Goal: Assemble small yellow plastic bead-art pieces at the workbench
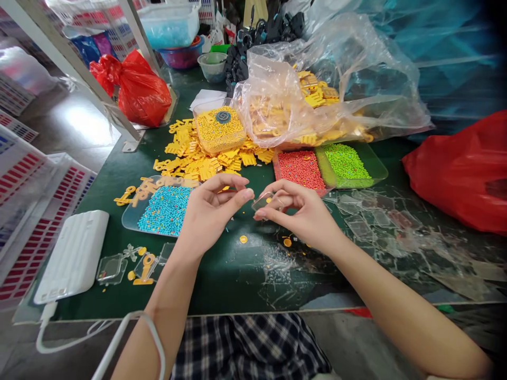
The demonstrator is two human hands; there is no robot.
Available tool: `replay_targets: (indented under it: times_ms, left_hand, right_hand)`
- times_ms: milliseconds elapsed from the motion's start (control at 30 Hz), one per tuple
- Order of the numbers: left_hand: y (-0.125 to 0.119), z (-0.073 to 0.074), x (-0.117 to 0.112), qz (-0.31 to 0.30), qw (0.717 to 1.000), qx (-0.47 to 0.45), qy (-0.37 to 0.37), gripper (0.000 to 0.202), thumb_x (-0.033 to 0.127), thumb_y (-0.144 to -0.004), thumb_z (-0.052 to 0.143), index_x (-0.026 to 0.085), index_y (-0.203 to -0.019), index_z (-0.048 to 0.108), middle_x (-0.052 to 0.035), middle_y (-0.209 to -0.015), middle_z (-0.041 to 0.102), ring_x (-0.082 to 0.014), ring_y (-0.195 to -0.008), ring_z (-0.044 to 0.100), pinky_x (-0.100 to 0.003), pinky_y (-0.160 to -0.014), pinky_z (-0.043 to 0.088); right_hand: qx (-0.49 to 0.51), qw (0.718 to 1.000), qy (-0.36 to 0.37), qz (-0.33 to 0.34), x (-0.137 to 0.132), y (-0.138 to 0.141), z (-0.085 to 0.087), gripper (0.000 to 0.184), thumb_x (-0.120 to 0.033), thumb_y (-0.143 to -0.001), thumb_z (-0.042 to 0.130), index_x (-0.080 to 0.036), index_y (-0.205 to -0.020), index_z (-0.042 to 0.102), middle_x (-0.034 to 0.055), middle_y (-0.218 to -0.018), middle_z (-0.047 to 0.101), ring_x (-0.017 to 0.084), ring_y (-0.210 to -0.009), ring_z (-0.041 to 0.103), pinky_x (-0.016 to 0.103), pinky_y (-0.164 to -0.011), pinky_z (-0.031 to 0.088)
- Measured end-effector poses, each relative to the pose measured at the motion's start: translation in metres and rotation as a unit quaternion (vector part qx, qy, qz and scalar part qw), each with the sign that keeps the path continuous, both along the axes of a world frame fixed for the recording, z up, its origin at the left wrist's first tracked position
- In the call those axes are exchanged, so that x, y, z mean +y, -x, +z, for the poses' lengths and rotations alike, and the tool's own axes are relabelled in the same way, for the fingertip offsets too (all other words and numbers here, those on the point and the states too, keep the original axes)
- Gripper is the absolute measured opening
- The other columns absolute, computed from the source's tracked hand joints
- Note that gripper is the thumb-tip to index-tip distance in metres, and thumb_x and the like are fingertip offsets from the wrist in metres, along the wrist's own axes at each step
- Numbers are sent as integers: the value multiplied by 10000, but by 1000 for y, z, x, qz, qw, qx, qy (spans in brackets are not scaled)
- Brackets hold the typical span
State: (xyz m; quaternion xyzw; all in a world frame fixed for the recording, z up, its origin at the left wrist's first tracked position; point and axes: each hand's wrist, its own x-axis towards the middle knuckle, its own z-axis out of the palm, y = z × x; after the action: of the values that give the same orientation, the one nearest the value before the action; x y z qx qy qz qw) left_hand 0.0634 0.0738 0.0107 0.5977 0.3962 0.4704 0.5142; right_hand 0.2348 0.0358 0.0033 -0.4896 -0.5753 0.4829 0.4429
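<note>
Holding in my right hand [300,215] a clear acrylic blank [263,201], pinched between 2 fingers above the green bench top [237,279]. I judge it light, stiff and slippery; take it by the edges. My left hand [209,214] is half closed; I cannot tell whether it holds anything.

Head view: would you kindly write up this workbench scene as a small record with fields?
Right hand: holds a clear plastic piece
Left hand: fingertips beside that piece, any grip unclear
Nearest tray: blue beads
Behind hands: yellow cutouts, red beads, green beads
Bench cover: dark green mat
Far right: red bag
</note>
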Motion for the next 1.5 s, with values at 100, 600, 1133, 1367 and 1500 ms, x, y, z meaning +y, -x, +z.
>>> replay_targets:
  times_ms: [100, 600, 1133, 1367, 1500]
  left_hand:
    - [0, 0, 0, -3, 1000, 7, 0, 230, 326, -691, 790, 185, -841, 687, 2, -803, 660, -120, -733, 640, -217, -656, 563]
    - [-1, 3, -3, -30, 999, 4, 23, 298, 387, -670, 816, 178, -836, 683, -1, -810, 661, -135, -765, 652, -242, -704, 569]
    - [2, 5, -2, -1, 999, 49, 17, 352, 444, -628, 833, 185, -772, 644, -9, -742, 668, -141, -711, 649, -240, -668, 555]
    - [2, -2, 3, -24, 995, 62, 71, 388, 399, -587, 861, 173, -735, 583, 10, -686, 627, -120, -645, 626, -214, -605, 522]
    - [3, 0, 4, 25, 998, 44, 43, 347, 399, -635, 825, 181, -755, 583, 3, -728, 641, -126, -698, 638, -224, -657, 533]
  right_hand:
    - [-11, 1000, -4, 4, -1, -1, 0, 359, -472, -746, 736, -224, -934, 556, 1, -702, 739, 182, -713, 698, 306, -666, 497]
    - [-80, 995, -63, -10, -1, 1, 4, 258, -444, -780, 711, -189, -743, 702, 29, -713, 737, 139, -625, 649, 239, -485, 384]
    - [-45, 993, -79, -72, -3, 4, 1, 350, -547, -773, 700, -198, -747, 712, 46, -736, 732, 175, -659, 668, 304, -576, 489]
    - [-44, 985, -114, -120, -11, 3, 10, 315, -557, -766, 708, -244, -743, 732, 50, -768, 741, 205, -706, 669, 346, -597, 520]
    - [-61, 984, -121, -120, -11, 2, 11, 259, -511, -783, 710, -256, -750, 735, 48, -773, 743, 205, -701, 665, 346, -603, 526]
